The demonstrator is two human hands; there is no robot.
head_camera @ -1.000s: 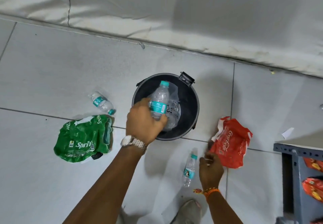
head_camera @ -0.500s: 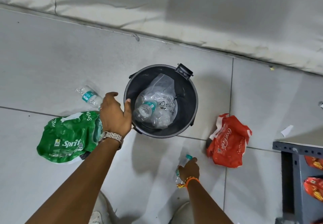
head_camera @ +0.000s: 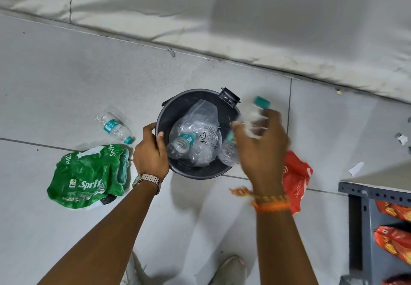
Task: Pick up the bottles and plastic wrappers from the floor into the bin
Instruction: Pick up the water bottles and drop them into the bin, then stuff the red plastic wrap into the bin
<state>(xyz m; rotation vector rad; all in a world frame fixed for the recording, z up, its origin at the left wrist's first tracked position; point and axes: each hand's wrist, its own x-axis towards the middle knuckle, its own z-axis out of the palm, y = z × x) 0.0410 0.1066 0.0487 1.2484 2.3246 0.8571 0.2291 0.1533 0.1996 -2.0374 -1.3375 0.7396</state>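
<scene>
A black round bin (head_camera: 206, 170) stands on the tiled floor and holds a clear plastic wrapper (head_camera: 201, 121) and a small clear bottle (head_camera: 181, 143). My left hand (head_camera: 151, 153) grips the bin's left rim. My right hand (head_camera: 262, 144), blurred, holds a small clear bottle with a teal cap (head_camera: 255, 113) over the bin's right edge. Another small bottle (head_camera: 115, 127) lies on the floor left of the bin. A crumpled green Sprite wrapper (head_camera: 89, 177) lies below it. A red wrapper (head_camera: 297, 180) lies right of the bin, partly hidden by my right wrist.
A grey metal shelf (head_camera: 364, 229) with red snack packets stands at the lower right. White paper scraps (head_camera: 355, 169) lie on the floor near it. A grey fabric wall (head_camera: 222, 18) runs along the back. My shoes (head_camera: 231, 270) show at the bottom edge.
My right hand picked the bottle up from the floor near my feet and lifted it to the bin's right edge. My left hand let its bottle drop into the bin and took the rim.
</scene>
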